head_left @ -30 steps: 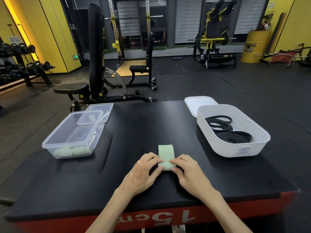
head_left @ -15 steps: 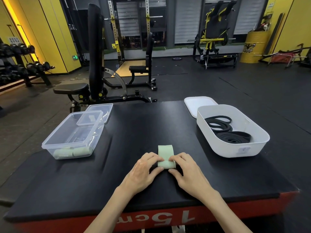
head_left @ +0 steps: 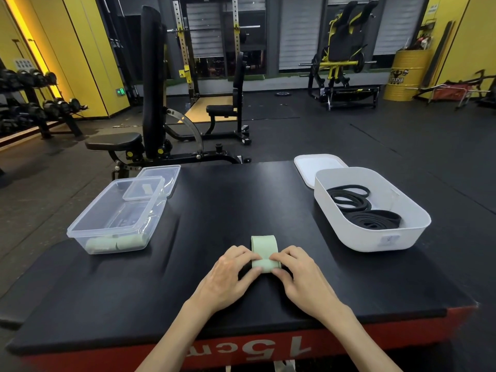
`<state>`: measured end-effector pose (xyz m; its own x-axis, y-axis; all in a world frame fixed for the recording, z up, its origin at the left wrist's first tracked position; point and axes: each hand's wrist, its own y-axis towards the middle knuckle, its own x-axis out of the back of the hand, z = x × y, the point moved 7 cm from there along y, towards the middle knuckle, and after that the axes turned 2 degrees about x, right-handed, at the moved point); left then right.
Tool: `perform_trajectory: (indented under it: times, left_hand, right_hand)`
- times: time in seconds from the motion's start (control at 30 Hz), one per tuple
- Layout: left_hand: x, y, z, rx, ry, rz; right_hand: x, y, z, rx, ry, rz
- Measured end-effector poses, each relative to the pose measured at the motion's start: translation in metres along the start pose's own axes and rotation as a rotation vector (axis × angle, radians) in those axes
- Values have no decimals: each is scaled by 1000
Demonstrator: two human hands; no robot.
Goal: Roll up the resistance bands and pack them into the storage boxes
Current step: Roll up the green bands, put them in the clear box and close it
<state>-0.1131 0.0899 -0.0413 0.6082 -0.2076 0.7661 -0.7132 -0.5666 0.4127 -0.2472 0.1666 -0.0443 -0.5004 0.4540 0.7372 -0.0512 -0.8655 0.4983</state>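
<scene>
Right, left hand [head_left: 228, 275] and right hand [head_left: 303, 275] both pinch the green band [head_left: 264, 247] roll. Keep edges aligned, tension even

floor [head_left: 349, 135]: dark mats | walls [head_left: 88, 63]: yellow | bench [head_left: 150, 84], squat rack [head_left: 185, 49] behind | windows [head_left: 298, 30]: apparently shuttered

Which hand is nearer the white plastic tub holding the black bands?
Right. The right hand pinches the pale green rubber band roll, on the side towards the white plastic tub; the left hand holds the roll's opposite side, farther left.
</scene>
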Motion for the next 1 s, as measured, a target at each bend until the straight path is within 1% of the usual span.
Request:
perform_trajectory:
  times: [0.17,0.47,0.67,0.83,1.0]
  left_hand:
    - [-1,0,-3,-35,-7,24]
    - [-2,0,1,-24,-26,19]
    - [-2,1,2,6,-13,31]
    - [-2,4,3,37,-49,19]
    - [-2,3,3,46,-43,19]
  right_hand:
    - [0,0,-1,-10,-2,0]
    - [-1,1,-1,-21,-13,11]
    - [0,2,1,-46,-14,24]
    - [0,2,4,-24,25,51]
    - [-2,3,1,-15,26,32]
